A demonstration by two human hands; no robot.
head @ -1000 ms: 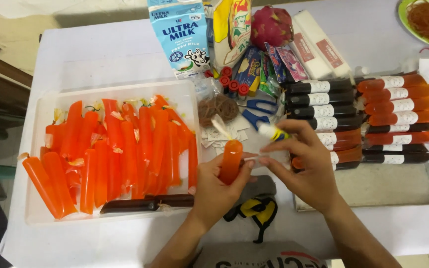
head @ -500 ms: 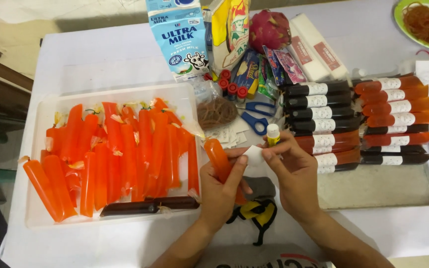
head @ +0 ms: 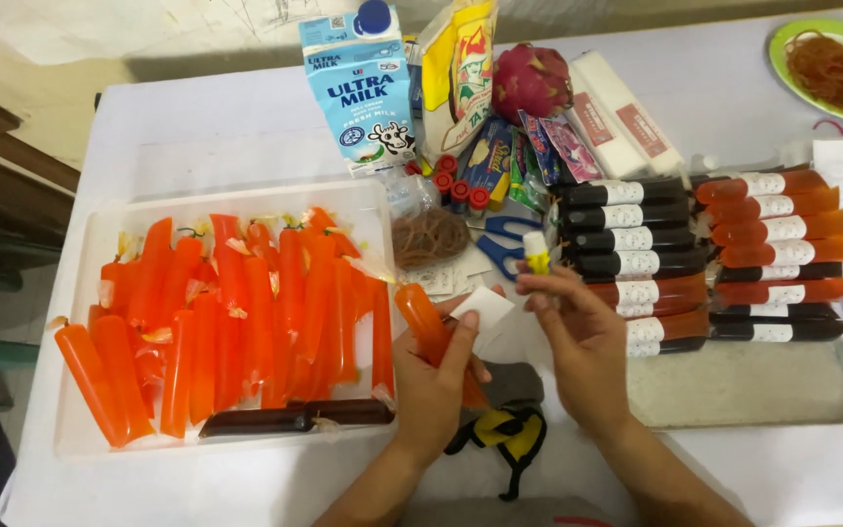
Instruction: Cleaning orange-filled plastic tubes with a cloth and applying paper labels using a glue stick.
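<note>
Lower end of the orange ice pop (head: 421, 322) buried inside the left hand (head: 436, 385), so no telling how long it runs. White label (head: 480, 307) half tucked behind that thumb. Small glue stick (head: 537, 252) mostly covered by the right hand (head: 582, 346) fingertips. Green plate (head: 782, 49) at the table's far right corner chopped by the frame edge. Black and yellow strap (head: 504, 434) partly under both wrists. Forearms cut off at the bottom edge.

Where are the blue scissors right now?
In the head view, the blue scissors lie on the table just above the right hand, between the rubber band pile and the dark labelled tubes.
</note>
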